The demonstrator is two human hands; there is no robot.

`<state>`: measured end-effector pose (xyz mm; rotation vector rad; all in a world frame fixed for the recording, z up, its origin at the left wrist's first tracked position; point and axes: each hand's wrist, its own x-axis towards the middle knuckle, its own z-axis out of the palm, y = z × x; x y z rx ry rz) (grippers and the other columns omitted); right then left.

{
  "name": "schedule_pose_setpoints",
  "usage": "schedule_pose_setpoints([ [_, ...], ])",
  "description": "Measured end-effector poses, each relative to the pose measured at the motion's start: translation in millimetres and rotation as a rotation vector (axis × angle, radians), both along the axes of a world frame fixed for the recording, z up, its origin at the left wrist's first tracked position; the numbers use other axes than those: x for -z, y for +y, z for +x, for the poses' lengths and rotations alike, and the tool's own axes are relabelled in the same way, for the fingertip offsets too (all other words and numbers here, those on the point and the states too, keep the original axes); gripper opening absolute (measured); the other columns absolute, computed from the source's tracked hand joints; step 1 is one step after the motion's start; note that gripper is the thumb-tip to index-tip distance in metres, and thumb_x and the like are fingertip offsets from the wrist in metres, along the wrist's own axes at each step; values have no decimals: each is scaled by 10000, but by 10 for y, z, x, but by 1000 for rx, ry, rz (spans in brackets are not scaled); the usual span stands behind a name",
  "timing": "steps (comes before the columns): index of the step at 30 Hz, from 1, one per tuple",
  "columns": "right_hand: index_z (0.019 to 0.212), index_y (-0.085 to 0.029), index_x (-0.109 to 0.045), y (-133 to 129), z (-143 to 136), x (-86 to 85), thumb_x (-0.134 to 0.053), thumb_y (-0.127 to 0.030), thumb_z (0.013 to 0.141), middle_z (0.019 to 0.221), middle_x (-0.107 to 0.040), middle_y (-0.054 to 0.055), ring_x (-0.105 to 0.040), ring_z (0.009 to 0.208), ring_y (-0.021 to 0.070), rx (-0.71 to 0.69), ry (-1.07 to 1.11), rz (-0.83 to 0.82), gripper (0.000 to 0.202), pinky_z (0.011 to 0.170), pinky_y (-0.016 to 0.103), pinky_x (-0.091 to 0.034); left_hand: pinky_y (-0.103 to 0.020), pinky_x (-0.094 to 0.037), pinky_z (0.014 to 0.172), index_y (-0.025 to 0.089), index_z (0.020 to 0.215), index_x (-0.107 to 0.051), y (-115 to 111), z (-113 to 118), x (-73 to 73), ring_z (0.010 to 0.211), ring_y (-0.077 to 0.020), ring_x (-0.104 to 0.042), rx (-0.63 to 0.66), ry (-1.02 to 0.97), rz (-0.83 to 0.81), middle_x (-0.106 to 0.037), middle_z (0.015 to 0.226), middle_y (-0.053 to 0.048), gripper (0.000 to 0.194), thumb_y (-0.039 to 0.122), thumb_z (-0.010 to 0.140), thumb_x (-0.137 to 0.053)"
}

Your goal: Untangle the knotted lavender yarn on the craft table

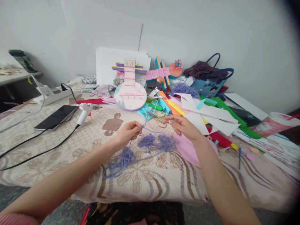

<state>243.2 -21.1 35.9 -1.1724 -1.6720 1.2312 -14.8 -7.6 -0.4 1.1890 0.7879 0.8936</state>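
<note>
My left hand [131,133] is closed in a pinch on a strand of purple yarn [143,126] above the patterned cloth. From its fingers the yarn runs down to loose bundles: a looped purple bundle [120,161] in front of the hand, and two smaller bundles [146,141] to the right of it. My right hand [181,126] hovers with its fingers loosely apart and nothing seen between them. Just beyond its fingertips lie gold-handled scissors [160,122]. A round pink sheet [187,148] lies partly hidden under my right forearm.
A white glue gun [84,113] with a black cord stands left, beside a dark phone [56,117]. Behind are a round decorated craft piece [130,96], more purple yarn [185,90], and a heap of paper scraps [208,112]. A drink cup [272,125] stands right.
</note>
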Motion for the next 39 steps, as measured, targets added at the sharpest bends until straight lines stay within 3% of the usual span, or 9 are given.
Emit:
schedule_pose_setpoints([
  [2, 993, -192, -609, -7, -180, 65, -556, -342, 792, 936, -648, 50, -365, 394, 17, 117, 24, 94, 256, 366, 191, -295, -156, -179, 369, 156, 749, -454, -15, 12, -4, 376, -2, -264, 0, 60, 52, -514, 608, 43, 228, 337, 765, -593],
  [6, 935, -164, -610, -80, -580, 209, -514, -356, 820, 515, -509, -43, -365, 369, 54, 16, 104, 19, 244, 374, 196, -317, -170, -257, 397, 153, 767, -489, -49, 40, 4, 407, -28, -353, -28, 223, 223, -543, 606, 31, 189, 324, 778, -570],
  [8, 947, -163, -586, -123, -721, 265, -530, -354, 810, 476, -478, -60, -395, 369, 64, -20, 128, -38, 242, 386, 196, -340, -180, -348, 471, 149, 762, -501, -60, 50, 20, 492, -55, -452, -39, 246, 325, -546, 616, 21, 166, 301, 780, -564],
  [10, 945, -163, -564, -150, -804, 307, -552, -352, 793, 551, -538, -40, -447, 405, 70, -38, 152, -77, 242, 414, 203, -379, -203, -410, 558, 146, 757, -506, -64, 56, 39, 589, -84, -520, -42, 241, 406, -554, 642, 9, 144, 279, 786, -551],
  [13, 910, -161, -557, -158, -839, 342, -558, -350, 782, 670, -576, -10, -472, 458, 69, -34, 151, -76, 229, 440, 208, -392, -214, -421, 569, 145, 760, -513, -65, 60, 59, 602, -95, -534, -70, 285, 461, -563, 648, 3, 113, 252, 785, -539],
  [17, 806, -165, -579, -152, -830, 339, -541, -319, 788, 621, -498, -30, -402, 483, 66, 13, 37, 29, 160, 448, 195, -324, -209, -410, 554, 147, 762, -524, -76, 64, 55, 583, -95, -527, -98, 355, 486, -563, 636, 3, 94, 238, 785, -528],
  [22, 698, -164, -550, -150, -838, 324, -521, -271, 785, 635, -489, -22, -412, 571, 89, 31, -20, 121, 141, 533, 214, -318, -203, -388, 541, 157, 760, -545, -114, 78, 31, 578, -97, -511, -117, 385, 525, -569, 638, 4, 66, 215, 777, -522],
  [33, 659, -163, -519, -119, -826, 366, -500, -227, 768, 619, -474, -29, -403, 570, 89, 10, -48, 179, 128, 543, 214, -304, -210, -393, 557, 156, 758, -546, -139, 81, 20, 592, -100, -510, -144, 416, 541, -572, 659, -1, 73, 223, 782, -527],
  [39, 610, -169, -494, -127, -850, 369, -504, -194, 726, 559, -423, -41, -361, 521, 85, 69, -120, 246, 119, 509, 214, -270, -203, -371, 533, 162, 763, -586, -122, 52, 4, 577, -98, -477, -186, 477, 613, -574, 690, -11, 73, 223, 761, -546],
])
